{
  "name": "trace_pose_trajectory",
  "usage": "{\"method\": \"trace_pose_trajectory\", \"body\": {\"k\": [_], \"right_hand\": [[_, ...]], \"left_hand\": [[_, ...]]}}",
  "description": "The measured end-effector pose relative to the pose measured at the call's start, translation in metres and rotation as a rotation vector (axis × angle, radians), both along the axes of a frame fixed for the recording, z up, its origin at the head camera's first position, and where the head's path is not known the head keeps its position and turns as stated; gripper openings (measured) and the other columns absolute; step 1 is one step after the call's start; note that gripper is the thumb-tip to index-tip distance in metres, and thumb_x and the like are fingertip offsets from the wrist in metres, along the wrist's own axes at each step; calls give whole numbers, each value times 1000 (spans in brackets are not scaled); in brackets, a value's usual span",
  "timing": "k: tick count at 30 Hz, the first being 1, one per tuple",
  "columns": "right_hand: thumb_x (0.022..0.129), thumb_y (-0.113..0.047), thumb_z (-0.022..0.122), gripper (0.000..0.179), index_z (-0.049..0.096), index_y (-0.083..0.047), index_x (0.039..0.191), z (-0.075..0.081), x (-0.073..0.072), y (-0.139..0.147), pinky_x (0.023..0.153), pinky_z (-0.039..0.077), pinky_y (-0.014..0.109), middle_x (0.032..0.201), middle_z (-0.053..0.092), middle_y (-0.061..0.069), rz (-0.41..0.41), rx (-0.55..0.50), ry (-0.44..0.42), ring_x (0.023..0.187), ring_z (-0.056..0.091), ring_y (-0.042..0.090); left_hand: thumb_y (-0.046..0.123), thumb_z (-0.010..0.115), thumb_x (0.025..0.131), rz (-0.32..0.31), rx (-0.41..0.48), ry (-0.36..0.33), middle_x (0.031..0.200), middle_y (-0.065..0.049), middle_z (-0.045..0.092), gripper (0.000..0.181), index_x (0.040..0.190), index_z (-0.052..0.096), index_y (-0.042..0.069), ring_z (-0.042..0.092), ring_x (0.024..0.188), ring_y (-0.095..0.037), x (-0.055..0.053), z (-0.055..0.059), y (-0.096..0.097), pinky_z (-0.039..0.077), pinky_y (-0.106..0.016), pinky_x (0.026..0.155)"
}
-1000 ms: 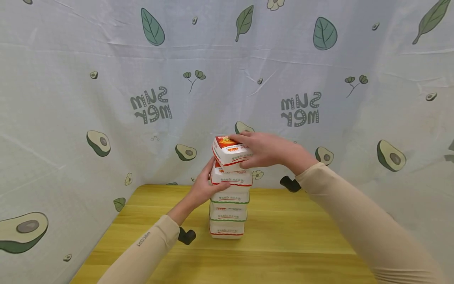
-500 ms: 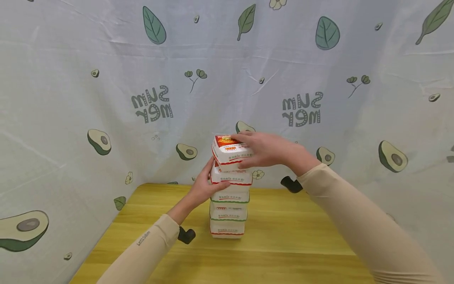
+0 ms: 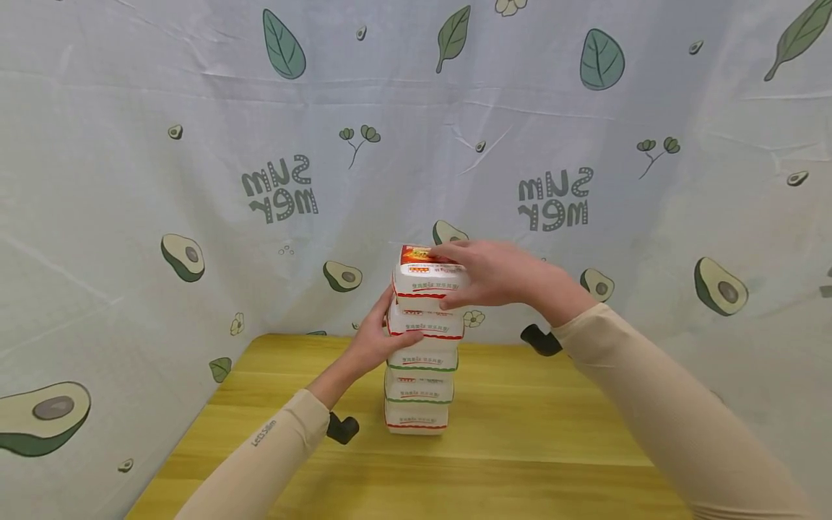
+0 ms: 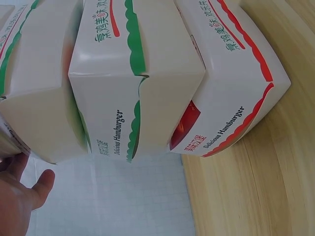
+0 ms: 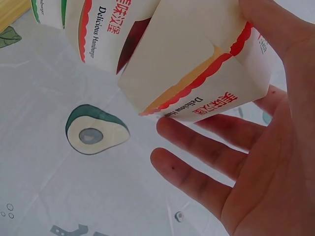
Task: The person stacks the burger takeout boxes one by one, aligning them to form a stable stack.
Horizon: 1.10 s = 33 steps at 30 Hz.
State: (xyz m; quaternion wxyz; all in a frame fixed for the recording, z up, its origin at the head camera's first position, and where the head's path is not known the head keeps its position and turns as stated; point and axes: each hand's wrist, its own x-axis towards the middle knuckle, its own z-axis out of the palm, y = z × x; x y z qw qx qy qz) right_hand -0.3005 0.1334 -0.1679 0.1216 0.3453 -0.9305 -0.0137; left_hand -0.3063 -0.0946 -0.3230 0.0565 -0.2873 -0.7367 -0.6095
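Observation:
Several white paper hamburger boxes stand in one upright stack on the table. The top hamburger box (image 3: 424, 280) has a red picture lid and red scalloped trim. My right hand (image 3: 499, 273) grips its right side, thumb at the front and fingers over the top and back. Below it, the second hamburger box (image 3: 445, 326), also red-trimmed, is held at its left by my left hand (image 3: 372, 345), thumb across the front. Beneath are two green-trimmed boxes (image 4: 106, 93) and a red-trimmed bottom box (image 3: 416, 417). In the right wrist view, the lower fingers spread beside the top box (image 5: 182, 59).
The yellow wooden table (image 3: 533, 426) extends around the stack. A pale curtain (image 3: 416, 101) printed with avocados and leaves hangs behind and at the sides. Black wrist mounts show by each cuff, a left one (image 3: 342, 428) and a right one (image 3: 541, 339).
The top hamburger box has turned and shifted slightly right, so its front now lies more square with the stack. The right hand moved with it; the left hand kept its place.

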Motion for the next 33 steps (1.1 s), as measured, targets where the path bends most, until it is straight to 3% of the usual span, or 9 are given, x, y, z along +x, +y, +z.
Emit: {"method": "trace_pose_trajectory", "body": {"k": [16, 23, 27, 33], "right_hand": [[85, -54, 75, 79, 44, -27, 153, 3, 7, 0, 78, 52, 42, 140, 60, 3, -11, 51, 73, 103, 64, 23], [82, -56, 76, 82, 45, -26, 152, 0, 6, -1, 88, 53, 49, 153, 48, 2, -25, 61, 117, 132, 47, 27], [82, -59, 75, 87, 38, -30, 155, -2, 5, -2, 88, 53, 48, 156, 45, 2, -19, 68, 101, 135, 47, 28], [86, -53, 75, 89, 28, -35, 160, -5, 5, 2, 96, 50, 56, 157, 43, 9, 0, 89, 85, 142, 42, 36]], "left_hand": [[17, 76, 91, 2, -4, 14, 136, -7, 57, 89, 159, 20, 30, 64, 116, -25, 2, 5, 1, 55, -45, 94], [17, 75, 91, 1, -5, 10, 135, -8, 58, 89, 159, 20, 30, 65, 115, -26, 1, 5, 1, 55, -44, 93], [17, 75, 91, -13, 9, 16, 135, -7, 58, 87, 158, 22, 30, 65, 114, -25, 0, 4, 1, 56, -44, 93], [16, 75, 91, -36, 18, 39, 135, -7, 58, 85, 157, 23, 31, 66, 113, -25, 0, 4, 1, 56, -43, 92]]}}
